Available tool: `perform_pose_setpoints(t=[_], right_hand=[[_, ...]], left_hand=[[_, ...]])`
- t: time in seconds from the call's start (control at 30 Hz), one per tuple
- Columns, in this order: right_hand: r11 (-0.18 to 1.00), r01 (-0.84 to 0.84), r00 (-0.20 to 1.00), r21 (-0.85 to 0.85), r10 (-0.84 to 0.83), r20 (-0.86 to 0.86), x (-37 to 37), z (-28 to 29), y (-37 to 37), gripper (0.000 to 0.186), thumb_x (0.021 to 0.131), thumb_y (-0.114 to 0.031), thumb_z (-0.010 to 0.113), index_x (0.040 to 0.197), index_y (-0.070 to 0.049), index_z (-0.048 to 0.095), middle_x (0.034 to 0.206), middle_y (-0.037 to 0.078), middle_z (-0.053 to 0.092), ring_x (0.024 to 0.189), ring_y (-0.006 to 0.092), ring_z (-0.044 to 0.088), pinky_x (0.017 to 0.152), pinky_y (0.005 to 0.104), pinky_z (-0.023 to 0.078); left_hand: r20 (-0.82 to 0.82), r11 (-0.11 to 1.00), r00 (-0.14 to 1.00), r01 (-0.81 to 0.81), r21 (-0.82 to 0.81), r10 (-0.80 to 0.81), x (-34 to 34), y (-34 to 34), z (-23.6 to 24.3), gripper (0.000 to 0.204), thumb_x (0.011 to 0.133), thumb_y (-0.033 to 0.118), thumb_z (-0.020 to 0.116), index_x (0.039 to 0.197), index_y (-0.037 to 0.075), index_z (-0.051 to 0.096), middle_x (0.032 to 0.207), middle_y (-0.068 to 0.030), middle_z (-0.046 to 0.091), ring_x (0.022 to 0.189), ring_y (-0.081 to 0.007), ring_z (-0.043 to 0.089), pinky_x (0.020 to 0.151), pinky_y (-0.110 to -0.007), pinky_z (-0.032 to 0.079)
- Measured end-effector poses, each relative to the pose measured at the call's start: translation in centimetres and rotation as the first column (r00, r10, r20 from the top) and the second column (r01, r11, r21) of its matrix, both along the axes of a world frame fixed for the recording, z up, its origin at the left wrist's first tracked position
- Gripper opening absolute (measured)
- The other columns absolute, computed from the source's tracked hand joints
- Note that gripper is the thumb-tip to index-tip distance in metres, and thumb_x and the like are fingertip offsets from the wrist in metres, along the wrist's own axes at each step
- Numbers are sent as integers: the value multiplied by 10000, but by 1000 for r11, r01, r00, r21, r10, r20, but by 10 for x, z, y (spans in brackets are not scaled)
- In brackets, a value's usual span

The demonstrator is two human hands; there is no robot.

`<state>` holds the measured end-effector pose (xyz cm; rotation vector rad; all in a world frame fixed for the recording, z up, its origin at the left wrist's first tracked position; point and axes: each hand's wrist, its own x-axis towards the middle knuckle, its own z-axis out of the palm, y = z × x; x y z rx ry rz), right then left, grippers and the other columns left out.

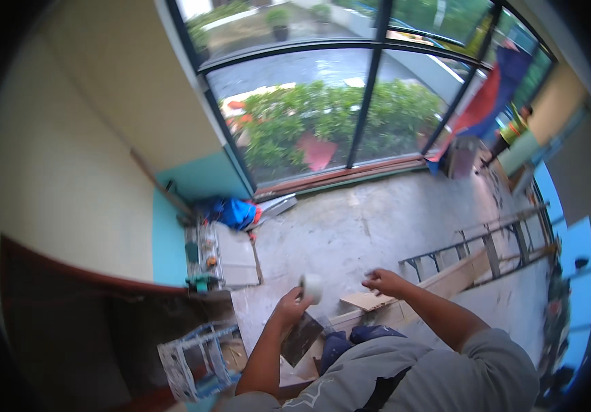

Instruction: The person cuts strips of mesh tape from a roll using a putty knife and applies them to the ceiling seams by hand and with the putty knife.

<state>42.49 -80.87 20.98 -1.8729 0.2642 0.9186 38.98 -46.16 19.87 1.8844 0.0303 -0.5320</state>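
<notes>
1. Left hand [288, 307]: raised in front of the body, fingers closed around a white roll of tape [311, 288], with a flat dark steel trowel blade [301, 338] hanging below the same grip. The roll sits at the top of the fist, near the centre of the view.
2. Right hand [383, 280]: well apart from the left, fingers curled loosely downward just above a pale flat wooden board piece [365, 301]; whether it touches the board cannot be told.
3. Far left: dark brown wooden door edge [69, 275] against a cream wall.
4. Lower left: transparent plastic-wrapped blue-and-white frame [192, 360].
5. Left of centre: blue crumpled bag [235, 211] on the floor by the teal wall base.
6. Centre: bare grey concrete floor [350, 226] below a dark-framed glass window wall [371, 89].
7. Right: grey metal ladder [488, 247] lying flat beside a long pale timber plank [447, 281].
</notes>
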Motion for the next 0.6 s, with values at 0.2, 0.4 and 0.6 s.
perform_pose_setpoints(t=[0.2,0.4,0.6], right_hand=[[857,205,941,473,-305,145,25,118,-90,850,871,-397,754,1494,3,337,1412,198,503,1194,254,557,958,361,487],[902,225,730,367,-406,549,-14,196,-213,251,827,-150,803,988,-21,660,863,50,689,810,135,643,754,288,528],[892,421,527,162,-386,757,-76,315,-289,229,817,-136,804,952,-15,664,843,64,674,785,138,641,736,284,525]], left_hand=[[131,809,800,565,166,-586,86,-154,159,478,865,369,715,1204,42,634,962,-164,698,852,-277,673,773,-376,522],[500,610,405,704,364,-765,106,-290,236,408,842,278,761,1151,45,634,983,-182,700,855,-362,687,737,-430,533],[664,506,84,719,476,-743,101,-412,320,375,852,275,742,1121,54,603,971,-164,686,827,-387,677,701,-451,538]])
